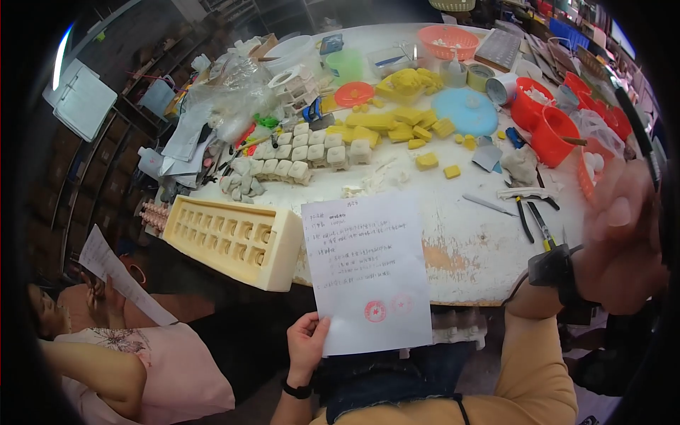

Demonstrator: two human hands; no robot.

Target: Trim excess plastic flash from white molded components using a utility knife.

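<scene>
My left hand (307, 341) pinches the lower left corner of a white sheet of paper (368, 283). Handwritten lines and two round red stamps mark the sheet, which is held up in front of the worktable (467, 255). Raised close to the camera on the right is my right hand (623, 227), large and blurred, a dark watch-like band on its wrist. A long dark rod (635, 131) shows just above its fingers; whether they grip it, I cannot make out. Left of the sheet, a cream mould block (283, 248) with rows of square cavities lies tilted.
Several pale cube-like castings (299, 152) stand beyond the sheet, beside yellow clay pieces (400, 131). Pliers (542, 227) and a knife (489, 205) lie at the right, near red containers (556, 134). On the left sits another person (152, 365), holding a paper (117, 273).
</scene>
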